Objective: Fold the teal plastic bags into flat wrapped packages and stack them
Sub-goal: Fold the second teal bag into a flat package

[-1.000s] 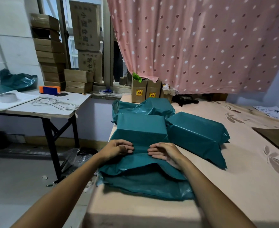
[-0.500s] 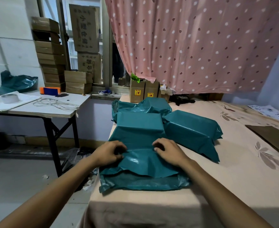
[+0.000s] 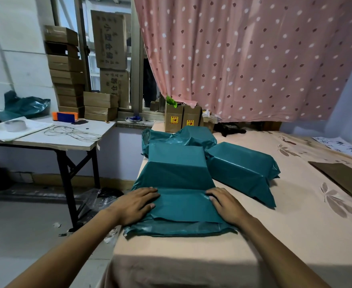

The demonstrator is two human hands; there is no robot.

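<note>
A teal plastic bag [image 3: 179, 169] with a boxy load inside lies on the bed's near left corner. Its loose open end is folded over into a flat flap [image 3: 183, 206] toward me. My left hand [image 3: 136, 204] lies flat on the flap's left edge, fingers spread. My right hand [image 3: 226, 203] presses flat on its right edge. Neither hand grips anything. A second wrapped teal package [image 3: 241, 165] rests to the right, touching the first. A third, crumpled teal bag [image 3: 191, 137] sits behind them.
The bed [image 3: 295, 225] has a peach floral sheet, with a dark flat board [image 3: 343, 177] and a written paper [image 3: 337, 145] at right. Small cartons [image 3: 183, 119] stand by the pink curtain. A folding table [image 3: 46, 138] at left holds tape, cable and stacked boxes.
My hands moved apart from the middle of the bag to the flap's two sides and flattened out. The loose flap, puffed up before, now lies smooth and flat.
</note>
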